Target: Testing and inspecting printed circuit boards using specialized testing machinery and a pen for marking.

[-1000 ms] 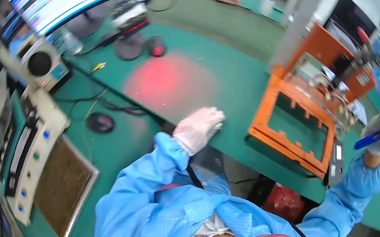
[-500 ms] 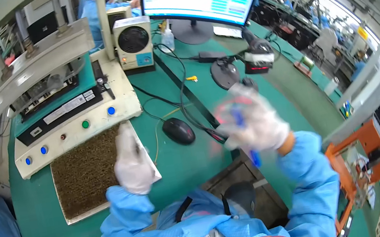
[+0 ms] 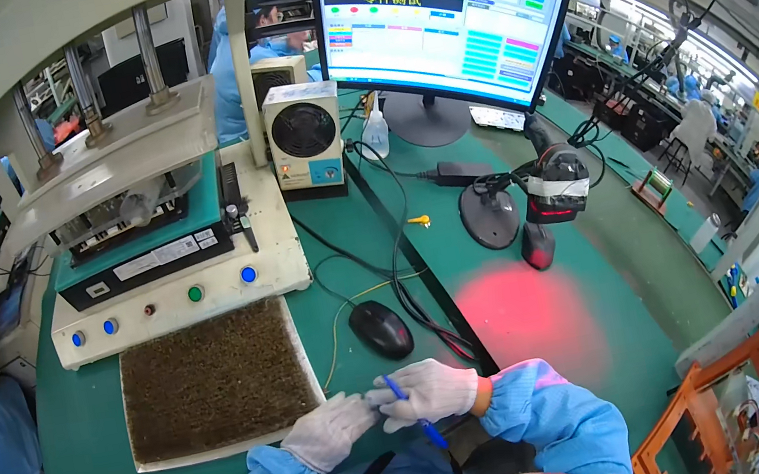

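My right hand (image 3: 439, 388), in a white glove, is closed round a blue pen (image 3: 431, 431) that slants down across its fingers. Close beside it, at the table's front edge, my left hand (image 3: 328, 434) is also gloved. Its fingers stretch toward the right fingertips, and whether anything small lies between the two hands I cannot make out. A brown textured mat in a white tray (image 3: 212, 383) lies just left of my left hand. Beyond both hands sits a black computer mouse (image 3: 381, 329).
A press fixture (image 3: 179, 308) with coloured buttons stands at the left. Behind are a fan unit (image 3: 305, 138) and a monitor (image 3: 444, 28). A barcode scanner (image 3: 557, 183) on a stand casts red light on the green table (image 3: 604, 299). Cables cross the middle; an orange frame (image 3: 698, 404) stands lower right.
My right hand has moved from under the scanner's red light down and left, keeping the pen. My left hand has come off the tray's right side toward it. The view has shifted.
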A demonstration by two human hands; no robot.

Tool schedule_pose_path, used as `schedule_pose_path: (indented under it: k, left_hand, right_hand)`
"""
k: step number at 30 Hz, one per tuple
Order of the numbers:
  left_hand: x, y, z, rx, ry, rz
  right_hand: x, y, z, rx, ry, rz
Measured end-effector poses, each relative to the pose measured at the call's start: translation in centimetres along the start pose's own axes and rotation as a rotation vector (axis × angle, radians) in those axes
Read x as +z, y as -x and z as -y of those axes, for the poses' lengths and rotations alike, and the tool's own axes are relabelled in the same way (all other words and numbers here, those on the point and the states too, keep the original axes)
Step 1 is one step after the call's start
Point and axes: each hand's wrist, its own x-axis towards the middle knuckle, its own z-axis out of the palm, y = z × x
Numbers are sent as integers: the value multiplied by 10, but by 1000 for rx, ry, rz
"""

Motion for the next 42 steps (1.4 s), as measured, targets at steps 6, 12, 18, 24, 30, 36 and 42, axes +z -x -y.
schedule_pose_path:
  k: [6,12,18,24,30,36,42]
  left_hand:
    - [-3,-14,-3,-120,13,70]
    - [5,-15,-8,-165,39,86]
    - [7,-20,-10,-157,61,87]
    - [4,-15,-8,-156,55,86]
    - [3,-16,-8,-157,65,71]
    - [4,-17,-10,-164,65,61]
    - [5,-13,-8,-158,62,62]
  right_hand:
    - [4,3,0,-43,-116,-10]
    - [9,6,9,-73,-93,106]
    - [10,11,10,-47,-24,150]
    - [15,7,11,-50,-31,149]
    - [17,7,10,-31,-1,164]
    - [14,8,11,-27,-18,96]
    - [7,5,12,-8,-13,200]
